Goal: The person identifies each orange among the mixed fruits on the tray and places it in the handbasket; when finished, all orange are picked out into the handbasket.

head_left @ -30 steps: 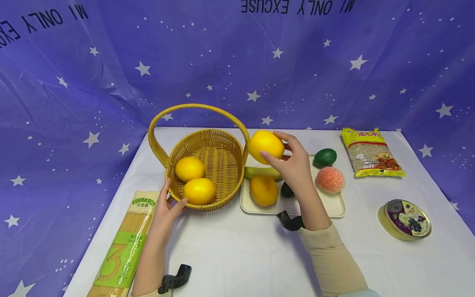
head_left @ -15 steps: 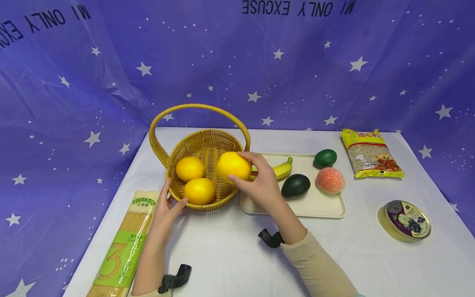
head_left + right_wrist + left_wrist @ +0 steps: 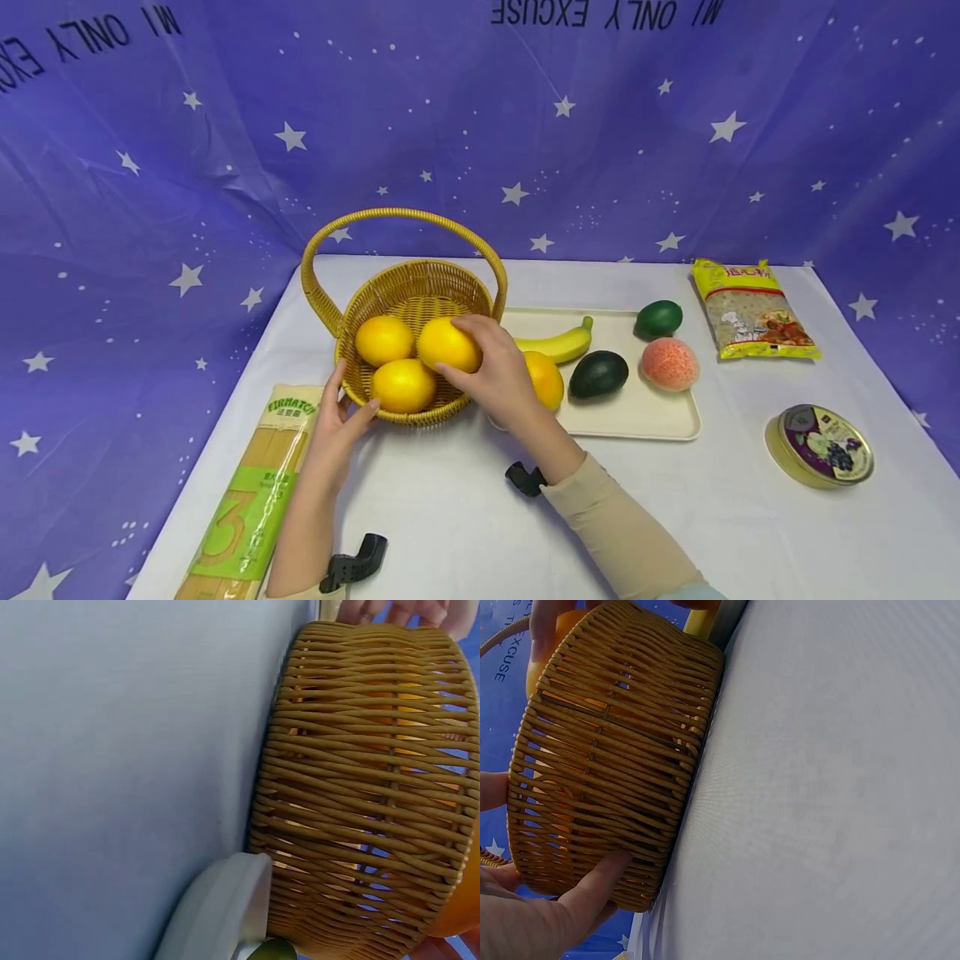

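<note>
1. Right hand (image 3: pixel 498 379): thumb and fingers pinching a yellow lemon (image 3: pixel 447 343), which I place in the mouth of the wicker basket (image 3: pixel 622 750), right side; contact with the fruit beside it I cannot tell
2. Left hand (image 3: pixel 333 425): holding the basket's near left rim; my left wrist view gives a finger against the outer wall
3. Basket interior: two more lemons (image 3: pixel 403 386), left and front; arched handle (image 3: pixel 397 214) raised above
4. Cream tray (image 3: pixel 645 423), just right of the basket: banana (image 3: pixel 558 344), orange-yellow fruit (image 3: pixel 547 382) partly hidden by the right hand, dark avocado (image 3: pixel 598 375), pink peach (image 3: pixel 670 364), green fruit (image 3: pixel 657 320)
5. Beside the left arm, I log a green-labelled pack (image 3: pixel 251 500)
6. Far right: yellow-ended bag (image 3: pixel 753 312); nearer, round tin (image 3: pixel 821 447)
7. Behind: starry blue backdrop (image 3: pixel 600 125)
</note>
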